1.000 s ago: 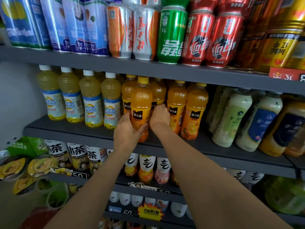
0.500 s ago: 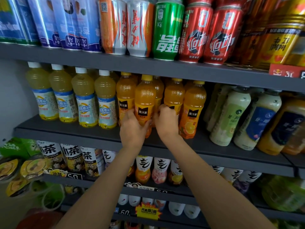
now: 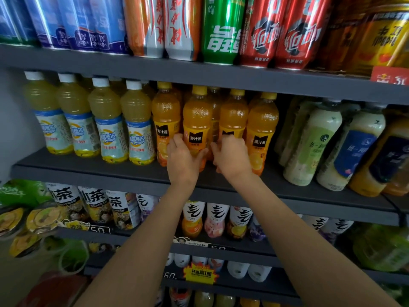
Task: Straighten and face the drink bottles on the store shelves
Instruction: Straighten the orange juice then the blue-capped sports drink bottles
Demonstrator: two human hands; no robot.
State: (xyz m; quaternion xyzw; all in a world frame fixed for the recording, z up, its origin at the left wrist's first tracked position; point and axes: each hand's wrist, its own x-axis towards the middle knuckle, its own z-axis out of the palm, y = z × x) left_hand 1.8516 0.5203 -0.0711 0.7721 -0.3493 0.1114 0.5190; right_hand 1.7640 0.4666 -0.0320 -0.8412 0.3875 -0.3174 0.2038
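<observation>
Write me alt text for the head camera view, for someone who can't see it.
Two bare hands reach onto a dark store shelf: the left hand grips an orange juice bottle in the front row, the right hand grips the one beside it. Pale yellow bottles stand left, cans above.

Orange juice bottles [image 3: 197,120]: clear glossy plastic, dimpled upper body, smooth printed label wrap. Cans [image 3: 221,29] above: shiny metal with streaked glare. Shelf [image 3: 88,167]: matt dark grey, smooth. Pale yellow bottles [image 3: 106,120]: glossy plastic, white caps.
</observation>
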